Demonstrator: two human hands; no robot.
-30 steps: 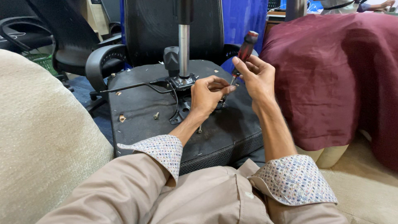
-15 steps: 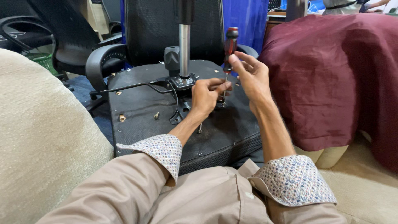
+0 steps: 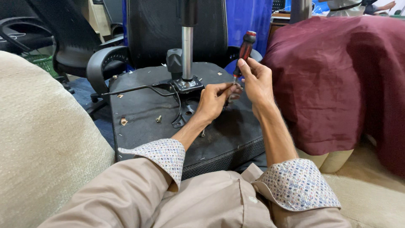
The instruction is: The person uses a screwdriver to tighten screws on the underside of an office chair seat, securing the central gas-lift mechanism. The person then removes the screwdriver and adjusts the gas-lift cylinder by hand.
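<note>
An upturned black office chair seat (image 3: 143,109) lies in front of me, with its metal gas-lift column (image 3: 187,52) standing up from a black mechanism plate (image 3: 185,84). My right hand (image 3: 257,82) grips a red-and-black-handled screwdriver (image 3: 244,48), held nearly upright with its tip down near the plate's right side. My left hand (image 3: 215,99) pinches at the screwdriver's tip, its fingers closed around something too small to make out. A loose screw (image 3: 159,119) lies on the seat underside.
A black armrest (image 3: 101,63) curves at the seat's left. A beige cushion (image 3: 38,139) fills the left side. A maroon cloth (image 3: 337,76) covers furniture on the right. Another black chair (image 3: 63,33) stands at the back left.
My right hand loosened and regripped the screwdriver, which now stands more upright. My left hand has stayed at the tip.
</note>
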